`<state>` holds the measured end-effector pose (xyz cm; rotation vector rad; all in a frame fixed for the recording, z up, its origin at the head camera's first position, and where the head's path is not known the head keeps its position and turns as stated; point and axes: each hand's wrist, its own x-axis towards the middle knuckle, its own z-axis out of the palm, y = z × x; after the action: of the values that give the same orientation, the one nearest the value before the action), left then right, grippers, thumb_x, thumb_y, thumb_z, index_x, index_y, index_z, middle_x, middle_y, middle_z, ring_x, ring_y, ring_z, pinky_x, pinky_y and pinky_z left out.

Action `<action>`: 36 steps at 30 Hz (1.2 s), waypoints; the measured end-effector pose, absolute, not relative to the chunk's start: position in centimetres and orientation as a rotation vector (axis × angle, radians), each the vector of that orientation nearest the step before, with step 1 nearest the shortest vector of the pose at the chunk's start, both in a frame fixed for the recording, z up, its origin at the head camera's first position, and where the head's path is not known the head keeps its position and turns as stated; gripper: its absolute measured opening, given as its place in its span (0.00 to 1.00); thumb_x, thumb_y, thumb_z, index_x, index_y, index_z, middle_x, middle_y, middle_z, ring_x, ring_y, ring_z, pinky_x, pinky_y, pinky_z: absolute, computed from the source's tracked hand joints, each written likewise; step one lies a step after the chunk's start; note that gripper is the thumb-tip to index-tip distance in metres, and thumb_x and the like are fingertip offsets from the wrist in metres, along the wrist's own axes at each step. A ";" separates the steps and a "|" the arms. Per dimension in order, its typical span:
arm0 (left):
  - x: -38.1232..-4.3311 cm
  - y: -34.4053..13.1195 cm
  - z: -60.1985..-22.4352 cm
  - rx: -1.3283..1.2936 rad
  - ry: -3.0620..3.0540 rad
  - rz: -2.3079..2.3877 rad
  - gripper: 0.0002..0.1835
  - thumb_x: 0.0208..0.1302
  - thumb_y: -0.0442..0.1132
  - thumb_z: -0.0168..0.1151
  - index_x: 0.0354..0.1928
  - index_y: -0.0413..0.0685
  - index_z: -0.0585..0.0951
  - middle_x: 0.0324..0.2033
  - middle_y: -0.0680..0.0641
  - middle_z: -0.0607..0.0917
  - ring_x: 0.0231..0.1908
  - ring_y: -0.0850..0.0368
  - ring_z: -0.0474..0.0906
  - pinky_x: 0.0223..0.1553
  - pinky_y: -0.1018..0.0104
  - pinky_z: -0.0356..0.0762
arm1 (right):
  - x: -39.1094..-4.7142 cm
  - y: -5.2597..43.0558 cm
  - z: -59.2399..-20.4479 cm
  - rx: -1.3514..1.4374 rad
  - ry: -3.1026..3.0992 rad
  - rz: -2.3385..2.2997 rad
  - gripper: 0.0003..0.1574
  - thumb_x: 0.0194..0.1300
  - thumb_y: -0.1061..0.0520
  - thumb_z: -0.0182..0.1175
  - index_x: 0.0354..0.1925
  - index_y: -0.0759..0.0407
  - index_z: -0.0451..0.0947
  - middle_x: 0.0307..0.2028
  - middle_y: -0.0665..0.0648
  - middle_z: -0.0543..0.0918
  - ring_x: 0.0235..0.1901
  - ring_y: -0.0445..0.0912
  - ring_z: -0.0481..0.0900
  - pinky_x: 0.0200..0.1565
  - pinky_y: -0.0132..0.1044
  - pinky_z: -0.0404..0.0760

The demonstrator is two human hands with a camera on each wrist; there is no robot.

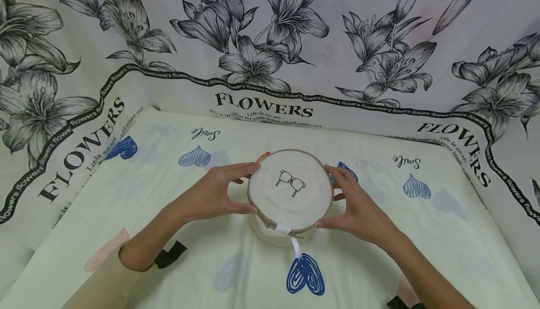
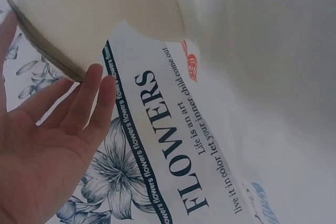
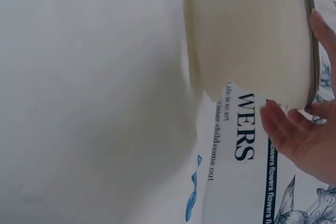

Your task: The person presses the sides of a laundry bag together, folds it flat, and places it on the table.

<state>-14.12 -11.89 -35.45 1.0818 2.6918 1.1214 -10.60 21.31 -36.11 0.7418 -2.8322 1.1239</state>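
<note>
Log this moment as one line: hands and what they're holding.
left hand: holds white bag by left rim | right hand: holds right rim | bag top: round, line drawing | below: heart-print cloth

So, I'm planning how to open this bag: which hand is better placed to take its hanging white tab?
Probably the right hand: in the head view, its thumb is nearer the white tab. Both hands hold the bag, so the left hand could likely steady it alone.
</note>
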 end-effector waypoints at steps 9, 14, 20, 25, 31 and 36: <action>-14.4 -11.3 -35.3 1.053 2.717 0.991 0.53 0.35 0.67 0.68 0.67 0.56 0.62 0.64 0.58 0.63 0.58 0.64 0.66 0.55 0.66 0.68 | -10.5 21.0 -36.3 0.761 -2.880 1.017 0.73 0.33 0.30 0.70 0.70 0.45 0.43 0.66 0.46 0.51 0.57 0.39 0.63 0.47 0.35 0.76; -14.5 -11.3 -35.4 1.026 2.710 0.998 0.53 0.33 0.64 0.70 0.66 0.53 0.63 0.63 0.56 0.65 0.58 0.63 0.66 0.54 0.66 0.69 | -10.5 21.0 -36.5 0.796 -2.883 0.985 0.72 0.36 0.29 0.68 0.71 0.48 0.42 0.67 0.48 0.50 0.59 0.39 0.61 0.47 0.33 0.75; -14.5 -11.4 -35.7 0.989 2.721 1.035 0.50 0.33 0.64 0.70 0.63 0.52 0.68 0.58 0.55 0.72 0.44 0.60 0.77 0.44 0.68 0.76 | -10.5 20.7 -37.2 0.745 -2.885 1.014 0.72 0.34 0.29 0.68 0.70 0.47 0.44 0.66 0.48 0.51 0.57 0.40 0.63 0.47 0.34 0.76; -14.5 -11.5 -35.9 0.960 2.674 1.027 0.50 0.34 0.62 0.71 0.63 0.52 0.68 0.59 0.56 0.71 0.44 0.62 0.77 0.45 0.66 0.76 | -10.3 20.4 -37.8 0.684 -2.912 0.996 0.74 0.31 0.27 0.68 0.71 0.46 0.43 0.65 0.50 0.52 0.52 0.41 0.67 0.47 0.37 0.76; -14.4 -11.1 -36.3 0.945 2.645 0.962 0.54 0.32 0.66 0.68 0.65 0.50 0.64 0.63 0.55 0.65 0.50 0.64 0.73 0.50 0.66 0.72 | -9.8 20.2 -38.3 0.621 -2.932 0.972 0.75 0.30 0.25 0.67 0.71 0.44 0.43 0.63 0.50 0.53 0.47 0.41 0.71 0.46 0.39 0.77; -14.4 -11.0 -36.6 0.967 2.696 0.890 0.54 0.32 0.66 0.69 0.65 0.49 0.65 0.63 0.52 0.65 0.61 0.60 0.62 0.58 0.64 0.63 | -9.6 20.3 -38.5 0.609 -2.939 0.927 0.75 0.28 0.24 0.67 0.70 0.44 0.45 0.63 0.48 0.54 0.52 0.40 0.68 0.49 0.36 0.75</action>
<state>-14.44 -10.95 -36.58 0.9670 2.6955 0.8901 -9.63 20.25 -38.48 0.6087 -2.9388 0.9274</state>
